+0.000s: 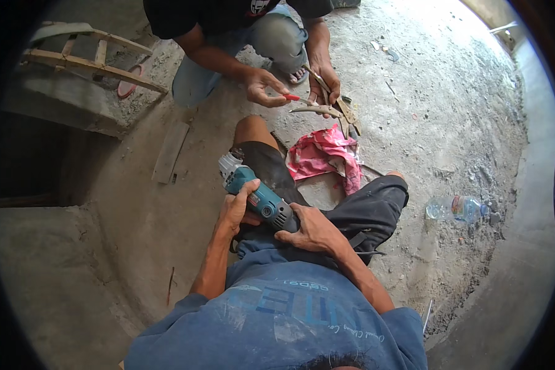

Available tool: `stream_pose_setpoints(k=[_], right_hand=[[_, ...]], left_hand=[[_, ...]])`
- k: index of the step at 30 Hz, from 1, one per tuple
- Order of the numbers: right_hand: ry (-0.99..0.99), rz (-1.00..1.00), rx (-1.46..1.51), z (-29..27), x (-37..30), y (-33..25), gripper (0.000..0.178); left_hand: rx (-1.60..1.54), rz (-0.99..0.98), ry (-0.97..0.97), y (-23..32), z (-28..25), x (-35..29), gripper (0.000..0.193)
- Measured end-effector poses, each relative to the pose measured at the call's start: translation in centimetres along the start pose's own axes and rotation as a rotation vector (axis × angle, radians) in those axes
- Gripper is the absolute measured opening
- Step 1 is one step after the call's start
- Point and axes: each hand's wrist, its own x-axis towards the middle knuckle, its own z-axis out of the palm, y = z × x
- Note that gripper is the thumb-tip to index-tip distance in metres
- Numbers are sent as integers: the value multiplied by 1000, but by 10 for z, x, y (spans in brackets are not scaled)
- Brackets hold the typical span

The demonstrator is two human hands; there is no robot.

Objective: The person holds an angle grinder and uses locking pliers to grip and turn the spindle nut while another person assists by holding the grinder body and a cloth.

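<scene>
An angle grinder (264, 201) with a teal body, silver gear head and black rear lies slantwise over my lap. My left hand (234, 208) is wrapped round the body near the head, thumb on top. At the black rear end, my right hand (311, 229) grips the tool. The head points up and left, past my left thigh; whether a disc is fitted is too small to tell. Across from me, a squatting co-worker holds a screwdriver (295, 98) with a red handle in one hand and pliers (317, 111) with long curved handles in the other.
A pink patterned cloth (320, 155) lies between my legs. On the concrete floor are a plastic bottle (455, 208) to the right and a flat board (170, 153) to the left. A wooden ladder (98, 55) rests at the far left, above a dark recess (43, 154).
</scene>
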Motion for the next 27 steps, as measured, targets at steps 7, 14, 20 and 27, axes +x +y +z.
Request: stream_pose_setpoints(k=[7, 14, 20, 27], right_hand=[[-3, -17, 32, 5, 7, 20, 72], [-22, -86, -54, 15, 26, 23, 79], [-107, 2, -72, 7, 23, 29, 84], [-150, -114, 3, 20, 28, 25, 79]], left_hand=[[279, 11, 30, 4, 0, -2, 86], [691, -37, 133, 19, -17, -18, 81], [1017, 705, 499, 20, 10, -31, 47], [527, 852, -184, 44, 50, 12, 33]])
